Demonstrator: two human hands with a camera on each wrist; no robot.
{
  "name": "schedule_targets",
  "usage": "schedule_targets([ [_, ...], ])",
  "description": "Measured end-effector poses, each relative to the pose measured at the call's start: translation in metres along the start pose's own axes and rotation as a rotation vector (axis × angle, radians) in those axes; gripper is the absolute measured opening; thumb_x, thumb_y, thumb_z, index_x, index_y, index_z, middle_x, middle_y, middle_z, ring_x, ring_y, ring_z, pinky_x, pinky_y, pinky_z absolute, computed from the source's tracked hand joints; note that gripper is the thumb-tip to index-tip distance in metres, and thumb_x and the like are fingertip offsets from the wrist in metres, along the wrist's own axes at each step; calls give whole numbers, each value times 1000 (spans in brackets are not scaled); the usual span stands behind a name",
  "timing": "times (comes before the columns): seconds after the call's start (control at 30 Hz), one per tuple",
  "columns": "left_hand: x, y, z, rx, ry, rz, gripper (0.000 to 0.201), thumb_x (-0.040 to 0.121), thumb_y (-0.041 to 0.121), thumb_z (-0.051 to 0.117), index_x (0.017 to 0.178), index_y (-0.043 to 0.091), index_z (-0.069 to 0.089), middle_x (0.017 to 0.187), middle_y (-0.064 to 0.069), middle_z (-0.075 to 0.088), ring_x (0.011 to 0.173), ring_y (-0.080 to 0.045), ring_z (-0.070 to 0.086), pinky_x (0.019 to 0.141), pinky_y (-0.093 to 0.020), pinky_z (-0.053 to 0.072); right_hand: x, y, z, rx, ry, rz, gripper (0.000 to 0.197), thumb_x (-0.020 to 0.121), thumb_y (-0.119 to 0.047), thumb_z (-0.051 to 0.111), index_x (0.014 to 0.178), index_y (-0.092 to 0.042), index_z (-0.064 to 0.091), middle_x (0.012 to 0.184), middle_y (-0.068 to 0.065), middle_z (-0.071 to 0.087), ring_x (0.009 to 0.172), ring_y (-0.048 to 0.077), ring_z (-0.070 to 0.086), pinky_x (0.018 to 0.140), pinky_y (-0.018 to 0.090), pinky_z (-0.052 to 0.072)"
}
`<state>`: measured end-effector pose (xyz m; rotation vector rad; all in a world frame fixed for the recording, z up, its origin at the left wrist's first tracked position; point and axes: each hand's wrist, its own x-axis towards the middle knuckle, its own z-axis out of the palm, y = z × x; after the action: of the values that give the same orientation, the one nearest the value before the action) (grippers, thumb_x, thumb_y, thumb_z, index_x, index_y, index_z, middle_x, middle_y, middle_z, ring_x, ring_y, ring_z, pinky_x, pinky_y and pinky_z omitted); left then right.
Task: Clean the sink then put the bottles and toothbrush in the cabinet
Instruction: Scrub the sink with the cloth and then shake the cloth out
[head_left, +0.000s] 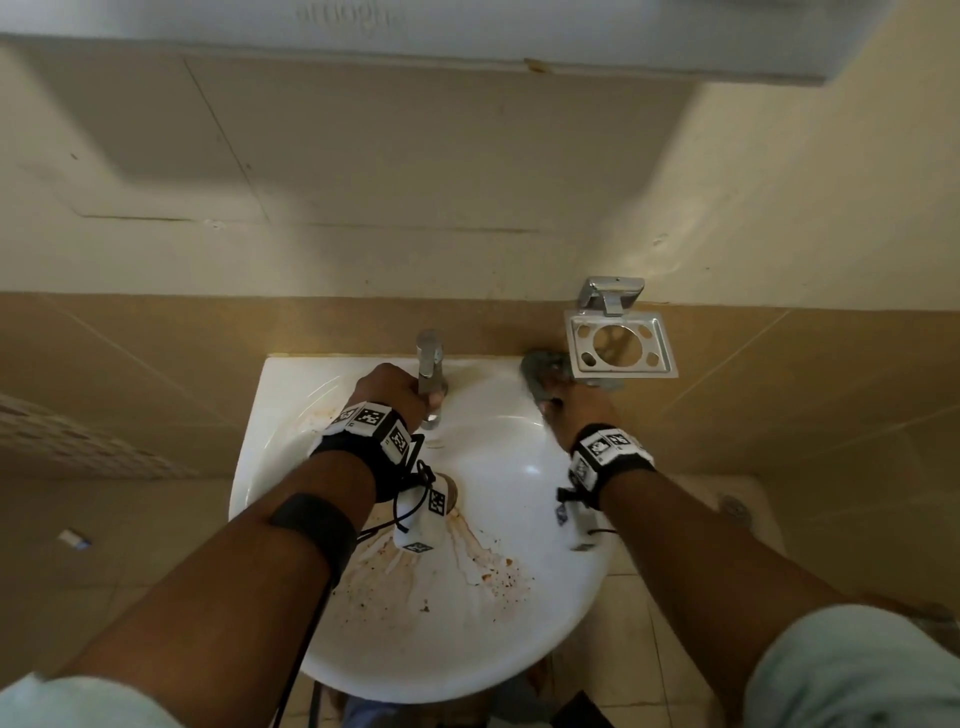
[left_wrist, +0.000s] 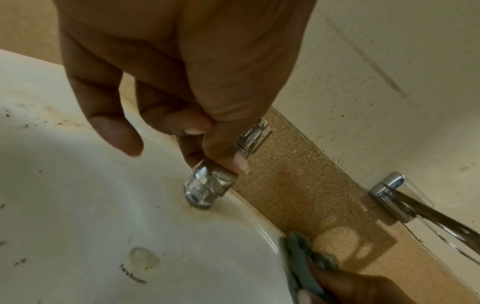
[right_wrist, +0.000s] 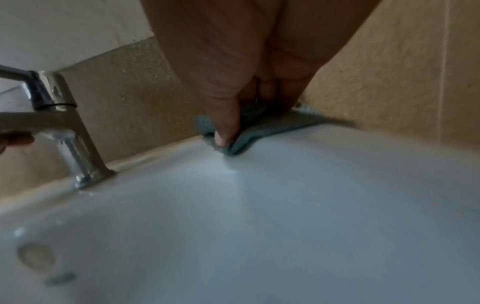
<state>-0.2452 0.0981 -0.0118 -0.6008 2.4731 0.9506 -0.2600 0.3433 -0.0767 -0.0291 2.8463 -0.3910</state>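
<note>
The white sink (head_left: 524, 467) carries brown stains (head_left: 431, 577) on its front slope. At its back centre stands a chrome faucet (head_left: 430, 348). My left hand (head_left: 395, 389) grips the spout of the faucet (left_wrist: 207, 185), thumb and fingers curled round it. My right hand (head_left: 571, 405) holds a grey cloth (head_left: 537, 371) bunched against the back right rim, by the wall. The right wrist view shows the thumb (right_wrist: 226, 127) pressing the cloth (right_wrist: 262, 127) down on the sink (right_wrist: 285, 205). No bottles or toothbrush are in view.
A metal holder (head_left: 618, 343) with round cut-outs juts from the wall just above the right hand. Tan tiles (head_left: 156, 374) run behind the sink. A white ledge or cabinet underside (head_left: 467, 36) spans the top. The wrist camera partly hides the drain (head_left: 453, 493).
</note>
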Motion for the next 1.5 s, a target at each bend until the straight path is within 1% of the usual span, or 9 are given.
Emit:
schedule_targets([
  [0.27, 5, -5, 1, -6, -10, 7, 19, 82, 35, 76, 93, 19, 78, 82, -1, 69, 67, -16, 61, 71, -31, 52, -5, -31, 37, -44, -137, -376, 52, 102, -9, 45, 148, -33, 41, 162, -4, 28, 152, 23, 20, 123, 38, 8],
  [0.5, 7, -8, 1, -18, -19, 16, 16, 82, 35, 76, 89, 22, 76, 74, 4, 64, 67, -12, 58, 71, -29, 48, 11, -31, 22, 97, -20, -93, 47, 100, -8, 50, 141, -32, 53, 151, 3, 47, 138, 26, 45, 119, 36, 30],
  [0.63, 7, -9, 2, 4, -29, 47, 17, 81, 39, 74, 89, 24, 77, 88, -1, 73, 76, -19, 65, 80, -35, 56, 11, -81, 50, 124, -80, -221, 60, 98, 3, 42, 149, -29, 42, 160, 0, 33, 149, 25, 26, 123, 38, 17],
  [0.77, -7, -17, 5, 36, -6, 90, 26, 88, 49, 65, 101, 26, 67, 97, 0, 70, 85, -23, 66, 83, -38, 56, 1, -49, 36, 192, -96, -386, 37, 98, -15, 53, 131, -30, 61, 139, -3, 59, 131, 13, 51, 120, 37, 32],
  [0.9, -13, -75, -16, 7, 63, 145, 35, 94, 49, 56, 124, 31, 54, 116, 2, 67, 109, -23, 63, 94, -43, 53, 8, -30, 23, 176, -17, -345, 43, 87, 15, 56, 121, -6, 70, 137, 13, 60, 136, 29, 50, 116, 23, 16],
  [1.03, 0, -148, -68, 209, 213, 131, 49, 94, 33, 61, 139, 25, 43, 140, -5, 45, 127, -30, 48, 100, -51, 48, -2, -67, 51, 228, 92, -163, 43, 92, 11, 50, 128, -9, 66, 146, 5, 53, 145, 23, 37, 113, 17, 12],
  [1.13, 18, -189, -95, 295, 119, -25, 77, 88, 39, 70, 151, 23, 27, 148, -11, 38, 132, -38, 44, 104, -54, 44, -28, -90, 69, 254, 153, -133, 44, 92, 11, 50, 124, -12, 69, 145, 4, 53, 143, 22, 39, 113, 20, 15],
  [1.3, 42, -221, -101, 242, -145, 61, 105, 84, 26, 76, 159, 28, 2, 135, -13, 59, 120, -34, 58, 103, -44, 47, -57, -137, 93, 216, 146, -74, 42, 95, -1, 53, 130, -20, 65, 142, 12, 56, 131, 35, 52, 116, 40, 37],
  [1.5, 54, -242, -97, 113, -200, 95, 101, 86, 20, 74, 156, 43, 5, 125, -8, 64, 111, -28, 62, 104, -42, 47, -29, -213, 93, 196, 46, -185, 48, 99, -2, 45, 142, -22, 53, 153, -2, 45, 145, 23, 36, 122, 30, 16],
])
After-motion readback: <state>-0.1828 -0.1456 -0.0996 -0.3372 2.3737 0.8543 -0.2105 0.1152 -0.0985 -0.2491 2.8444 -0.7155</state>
